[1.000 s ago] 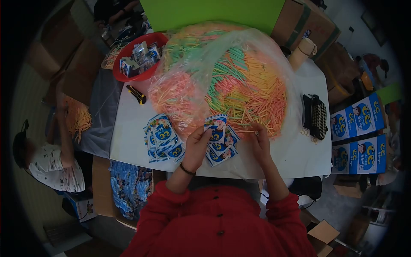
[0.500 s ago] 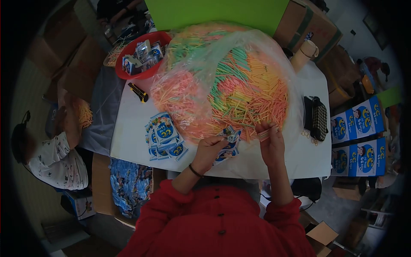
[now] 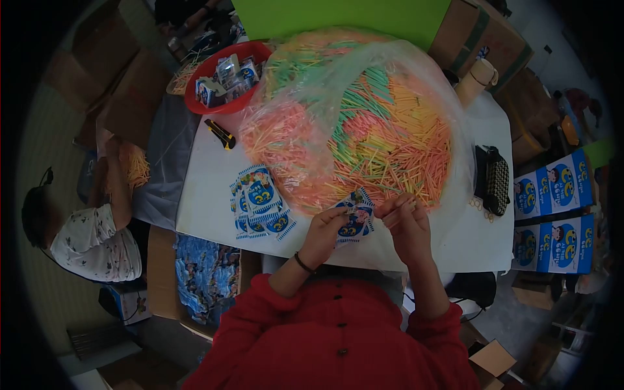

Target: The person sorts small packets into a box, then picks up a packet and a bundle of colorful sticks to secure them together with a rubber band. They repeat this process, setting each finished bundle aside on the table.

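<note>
My left hand pinches a small blue-and-white printed packet by its left side, over the front of the table. Close to the packet's right edge, my right hand is closed on a few thin pale-pink sticks, partly hidden by the fingers. Just beyond both hands lies a big heap of thin pink, green, yellow and orange sticks in an opened clear plastic bag. Left of my left hand, several similar packets overlap in a pile on the white table.
A red basin of packets and a yellow-black box cutter are at the left. A bottle and a checkered pouch stand right. Below the table's left edge, a carton holds blue wrappers. Another person sits left.
My right hand has moved left toward the packet with the sticks, while my left hand still holds the packet. The whole view has shifted slightly to the right.
</note>
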A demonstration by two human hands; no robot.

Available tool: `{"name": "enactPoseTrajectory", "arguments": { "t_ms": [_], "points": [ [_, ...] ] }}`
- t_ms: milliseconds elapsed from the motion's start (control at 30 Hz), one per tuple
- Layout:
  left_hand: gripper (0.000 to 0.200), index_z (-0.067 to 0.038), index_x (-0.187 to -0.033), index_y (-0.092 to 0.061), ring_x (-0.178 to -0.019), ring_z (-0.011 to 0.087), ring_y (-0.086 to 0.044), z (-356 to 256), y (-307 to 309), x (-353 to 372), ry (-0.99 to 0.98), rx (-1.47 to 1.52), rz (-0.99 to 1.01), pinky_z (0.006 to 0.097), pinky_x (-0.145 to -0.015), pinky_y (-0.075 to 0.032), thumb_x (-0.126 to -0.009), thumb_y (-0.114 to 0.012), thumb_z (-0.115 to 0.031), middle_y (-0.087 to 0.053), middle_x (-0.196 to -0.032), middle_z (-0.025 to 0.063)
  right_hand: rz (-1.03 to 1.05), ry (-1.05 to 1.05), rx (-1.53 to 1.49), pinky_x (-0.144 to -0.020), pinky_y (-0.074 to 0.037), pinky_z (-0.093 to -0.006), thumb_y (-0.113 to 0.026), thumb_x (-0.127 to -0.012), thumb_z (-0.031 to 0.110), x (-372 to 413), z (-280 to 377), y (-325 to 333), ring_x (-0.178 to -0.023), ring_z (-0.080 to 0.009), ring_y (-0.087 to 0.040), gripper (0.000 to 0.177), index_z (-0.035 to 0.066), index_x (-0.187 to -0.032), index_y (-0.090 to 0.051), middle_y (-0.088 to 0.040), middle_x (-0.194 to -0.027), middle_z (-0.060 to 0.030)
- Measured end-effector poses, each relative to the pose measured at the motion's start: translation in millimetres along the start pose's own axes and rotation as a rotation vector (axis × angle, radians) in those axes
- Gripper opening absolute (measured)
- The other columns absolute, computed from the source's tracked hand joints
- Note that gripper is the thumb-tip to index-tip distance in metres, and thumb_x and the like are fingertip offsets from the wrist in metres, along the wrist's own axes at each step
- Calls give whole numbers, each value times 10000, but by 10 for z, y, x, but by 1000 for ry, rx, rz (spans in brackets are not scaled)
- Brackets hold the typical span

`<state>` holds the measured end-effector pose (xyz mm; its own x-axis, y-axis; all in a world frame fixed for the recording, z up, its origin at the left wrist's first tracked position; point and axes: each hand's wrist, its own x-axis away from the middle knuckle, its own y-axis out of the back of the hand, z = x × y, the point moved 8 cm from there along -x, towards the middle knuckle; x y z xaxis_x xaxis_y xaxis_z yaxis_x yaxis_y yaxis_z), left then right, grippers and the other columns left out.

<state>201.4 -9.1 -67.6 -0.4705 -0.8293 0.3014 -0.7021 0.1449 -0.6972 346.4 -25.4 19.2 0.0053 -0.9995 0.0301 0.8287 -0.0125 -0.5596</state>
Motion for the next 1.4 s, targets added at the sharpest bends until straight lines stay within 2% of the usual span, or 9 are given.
{"name": "enactPoseTrajectory", "arguments": {
  "t_ms": [167, 233, 367, 433, 633, 867, 967, 1133, 1400],
  "points": [
    [212, 1, -1102, -627, -882, 132, -642, -16, -67, 7, -67, 59, 38, 260, -790, -517, -955, -550, -131, -675, -989, 69, 132, -317, 138, -831, -481, -343, -422, -1011, 169, 138, -317, -211, -896, -170, -599, 122, 66, -1014, -487, -622, -972, -105],
    [198, -4, -1096, -633, -868, 112, -629, -17, -115, 64, 25, 249, 3, 253, -775, -510, -954, -553, -116, -672, -998, 57, 155, -207, 444, -872, -470, -279, -406, -1014, 158, 139, -461, -212, -983, -174, -605, 141, 43, -1010, -488, -631, -1029, -109],
    [131, -21, -1018, -655, -881, 106, -636, 1, -77, 137, 110, 223, -52, 237, -771, -502, -933, -575, -79, -678, -974, 46, 104, -201, 411, -893, -471, -310, -410, -1013, 151, 170, -426, -28, -1004, -191, -607, 127, 47, -1020, -481, -636, -1035, -113],
    [112, -1, -970, -693, -833, 75, -621, -156, -33, 210, -107, -357, -26, 220, -741, -498, -896, -618, -37, -692, -922, 30, 51, 1, 80, -952, -446, -373, -407, -1019, 172, 127, -164, 12, -1071, -233, -595, 130, 60, -1028, -473, -637, -1062, -129],
    [181, 0, -1019, -706, -837, 53, -621, -230, -199, 265, -256, -612, 62, 201, -741, -504, -842, -671, 13, -711, -923, 24, 84, 218, 55, -1078, -306, -447, -401, -1025, 227, 63, 101, -220, -1306, -293, -423, 157, 86, -1021, -471, -645, -1068, -147],
    [181, 5, -1014, -700, -836, 50, -620, -250, -212, 277, -262, -672, 95, 203, -739, -501, -835, -675, 13, -711, -911, 18, 163, 177, 227, -1096, -262, -464, -423, -1014, 199, 3, -26, -316, -1371, -280, -325, 135, 90, -979, -494, -663, -1046, -122],
    [173, 2, -1004, -702, -831, 51, -619, -228, -175, 273, -294, -648, 92, 209, -735, -498, -833, -680, 6, -706, -891, 9, 241, 130, 397, -1145, -97, -469, -471, -985, 176, 14, -56, -354, -1360, -251, -351, 68, 112, -975, -487, -631, -1140, -156],
    [238, 3, -1097, -662, -922, 71, -609, -141, -197, 259, -274, -569, 161, 225, -804, -487, -861, -641, 7, -687, -1012, 24, 489, 235, 1309, -1135, -7, -501, -560, -921, 188, 88, -59, -489, -1402, -308, -273, 390, 119, -1298, -487, -500, -1343, -134],
    [294, 4, -1215, -561, -1027, 136, -596, -359, -296, 298, -269, -277, 189, 284, -925, -467, -926, -513, 23, -642, -1099, 73, 241, 410, 1164, -1131, -121, -479, -592, -868, 155, 131, 542, -497, -1372, -341, -314, 538, 39, -1366, -426, -421, -1421, -175]
  ]
}}
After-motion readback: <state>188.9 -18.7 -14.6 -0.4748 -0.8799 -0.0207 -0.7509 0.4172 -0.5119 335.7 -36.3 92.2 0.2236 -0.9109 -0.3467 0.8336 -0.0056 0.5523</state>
